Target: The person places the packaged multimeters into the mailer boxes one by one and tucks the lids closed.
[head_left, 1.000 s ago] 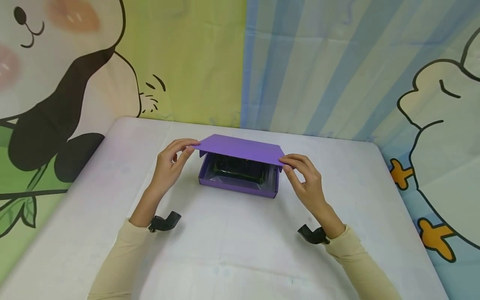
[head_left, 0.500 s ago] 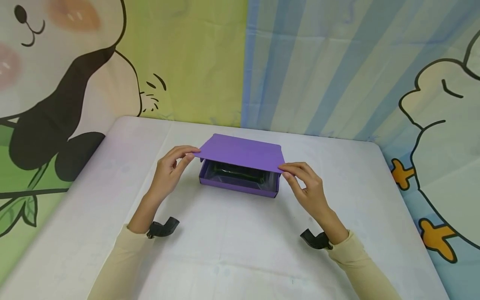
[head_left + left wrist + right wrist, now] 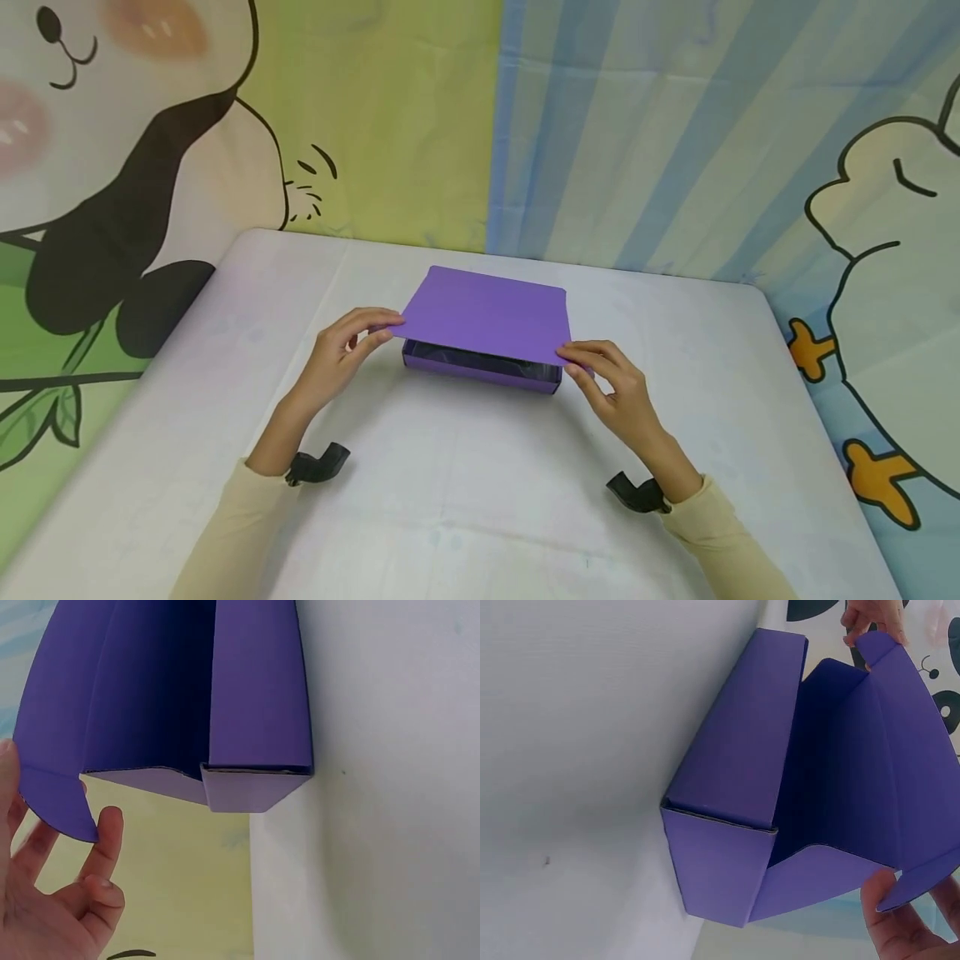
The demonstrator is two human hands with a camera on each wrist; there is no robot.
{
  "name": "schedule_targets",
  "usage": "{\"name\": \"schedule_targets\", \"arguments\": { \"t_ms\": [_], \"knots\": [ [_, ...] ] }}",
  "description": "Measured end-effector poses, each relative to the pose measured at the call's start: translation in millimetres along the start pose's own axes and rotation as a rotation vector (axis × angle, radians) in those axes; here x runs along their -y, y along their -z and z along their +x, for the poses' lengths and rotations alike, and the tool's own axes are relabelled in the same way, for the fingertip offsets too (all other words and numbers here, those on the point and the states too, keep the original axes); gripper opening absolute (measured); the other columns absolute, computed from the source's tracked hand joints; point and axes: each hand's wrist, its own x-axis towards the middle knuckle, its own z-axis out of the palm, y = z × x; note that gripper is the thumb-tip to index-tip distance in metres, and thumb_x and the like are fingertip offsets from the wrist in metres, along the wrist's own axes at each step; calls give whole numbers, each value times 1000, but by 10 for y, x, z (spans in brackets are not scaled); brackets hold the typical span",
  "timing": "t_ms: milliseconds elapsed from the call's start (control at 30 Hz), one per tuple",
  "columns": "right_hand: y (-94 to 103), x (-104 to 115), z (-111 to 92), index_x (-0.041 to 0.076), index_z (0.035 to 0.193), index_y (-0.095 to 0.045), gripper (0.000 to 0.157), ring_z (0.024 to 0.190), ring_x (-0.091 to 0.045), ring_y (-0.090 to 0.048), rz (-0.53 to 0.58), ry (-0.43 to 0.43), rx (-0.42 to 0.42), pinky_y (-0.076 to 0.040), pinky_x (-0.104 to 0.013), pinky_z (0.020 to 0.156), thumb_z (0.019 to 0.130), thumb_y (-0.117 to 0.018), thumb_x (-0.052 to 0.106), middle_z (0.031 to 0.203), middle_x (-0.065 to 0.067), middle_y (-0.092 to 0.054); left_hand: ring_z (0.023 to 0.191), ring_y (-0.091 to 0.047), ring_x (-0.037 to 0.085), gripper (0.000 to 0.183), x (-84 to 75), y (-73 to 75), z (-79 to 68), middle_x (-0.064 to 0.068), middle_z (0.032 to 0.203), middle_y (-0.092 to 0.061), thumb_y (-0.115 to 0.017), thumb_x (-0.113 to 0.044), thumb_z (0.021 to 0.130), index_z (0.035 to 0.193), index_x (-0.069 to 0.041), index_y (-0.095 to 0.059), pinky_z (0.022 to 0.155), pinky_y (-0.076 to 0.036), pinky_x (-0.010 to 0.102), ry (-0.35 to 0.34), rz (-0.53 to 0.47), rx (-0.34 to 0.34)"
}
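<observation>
A purple cardboard box (image 3: 480, 372) sits on the table with its hinged lid (image 3: 487, 315) tilted low over the front wall, a narrow gap left along the front. My left hand (image 3: 335, 353) pinches the lid's front left corner between thumb and fingers. At the front right corner, my right hand (image 3: 619, 393) grips the lid in the same way. The front flap (image 3: 56, 735) and its small end tab stick out from the lid in the left wrist view. Through the gap a dark, shiny strip of the contents shows; the rest is hidden by the lid.
The box stands on a white-covered table (image 3: 465, 500), toward its far edge. Behind it hangs a printed cloth (image 3: 390, 125) with cartoon animals and stripes. A black wrist mount (image 3: 318, 464) juts out from the left wrist, and another mount (image 3: 637, 493) from the right.
Both hands have brought the lid down and toward me, narrowing the front gap. The dark contents, plainly visible before, are now mostly covered. The box base has stayed in place.
</observation>
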Motion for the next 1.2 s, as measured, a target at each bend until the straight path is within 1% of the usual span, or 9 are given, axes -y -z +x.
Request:
{"name": "schedule_targets", "arguments": {
  "t_ms": [133,267,333,467,533,667,833,1033,1200],
  "knots": [
    [-5,-24,-62,-4,106,-72,36,99,-33,-62,7,-3,13,-47,-14,91,99,-58,29,107,-20,-66,111,-52,3,26,38,-2,-45,-1,127,-62,-61,-11,97,121,-18,-69,70,-38,24,-8,-3,38],
    [-4,-35,-117,-3,105,-72,35,95,-30,-62,22,-23,8,-47,-14,84,97,-60,29,113,-24,-63,113,-53,4,29,74,-19,-76,2,127,-63,-65,-4,92,120,-14,-70,71,-39,20,-25,-8,56],
    [0,-38,-145,-2,105,-73,33,96,-30,-62,25,-32,11,-47,-14,83,97,-62,28,115,-25,-63,112,-53,6,31,93,-30,-90,5,126,-63,-66,0,90,118,-11,-70,71,-40,19,-34,-8,58],
    [11,-40,-194,-2,107,-72,26,104,-31,-62,24,-55,40,-47,-15,93,94,-67,21,113,-22,-64,114,-53,8,33,125,-45,-129,8,127,-63,-67,3,87,119,-8,-70,71,-41,20,-24,-4,74],
    [19,-44,-214,-2,108,-71,24,107,-30,-62,25,-72,60,-46,-16,96,92,-69,16,113,-21,-64,115,-52,7,34,137,-49,-148,8,127,-62,-67,2,88,119,-9,-69,72,-41,22,-14,0,85],
    [28,-58,-245,-2,111,-69,25,111,-26,-61,26,-93,93,-46,-17,98,91,-70,13,115,-20,-64,116,-52,7,34,166,-49,-180,5,129,-61,-67,0,89,122,-11,-69,74,-43,23,-6,-4,107],
    [19,-89,-299,-2,110,-69,26,111,-26,-61,41,-90,109,-46,-17,97,90,-72,13,115,-21,-64,117,-53,12,35,192,-49,-214,4,130,-61,-66,0,89,123,-12,-68,76,-44,21,-26,-27,128],
    [-4,-122,-369,-3,107,-70,28,110,-30,-61,70,-97,126,-46,-18,98,81,-78,3,114,-22,-64,118,-54,14,37,231,-73,-264,5,132,-60,-68,1,87,122,-11,-68,79,-46,20,-30,-39,151],
    [-22,-129,-411,-2,106,-70,35,109,-30,-61,79,-105,136,-46,-17,98,72,-81,-5,114,-22,-64,119,-55,19,39,286,-102,-297,7,132,-60,-71,2,84,121,-9,-69,81,-48,22,-46,-54,171]
  ]
}}
